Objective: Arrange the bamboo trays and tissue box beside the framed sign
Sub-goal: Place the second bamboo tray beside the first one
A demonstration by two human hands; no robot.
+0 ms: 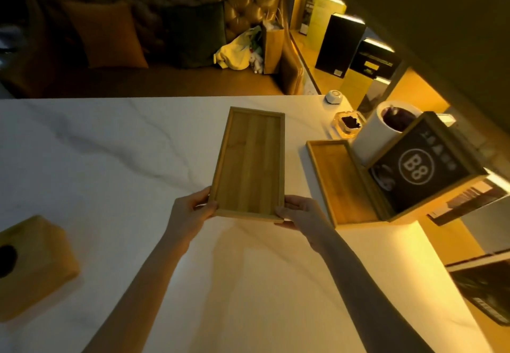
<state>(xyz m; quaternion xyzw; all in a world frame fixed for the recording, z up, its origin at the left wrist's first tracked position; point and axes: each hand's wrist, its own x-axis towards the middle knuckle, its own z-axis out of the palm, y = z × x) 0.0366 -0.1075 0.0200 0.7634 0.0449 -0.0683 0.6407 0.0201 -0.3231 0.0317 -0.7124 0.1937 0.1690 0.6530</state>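
Both hands, left hand (193, 210) and right hand (300, 213), grip near end of bamboo tray (249, 162) left of framed sign (422, 167). Second tray (338, 181) already against sign; tissue box (30, 264) waits far left, apparently unplaced.

A long, shallow bamboo tray (249, 163) with a raised rim is held at its near end, lengthwise away from the viewer. To its right a second bamboo tray (340, 184) lies flat on the tabletop, touching the framed sign (422, 166), a black board marked B8 in a wooden frame. The wooden tissue box (33, 264) sits at the near left edge, well apart.
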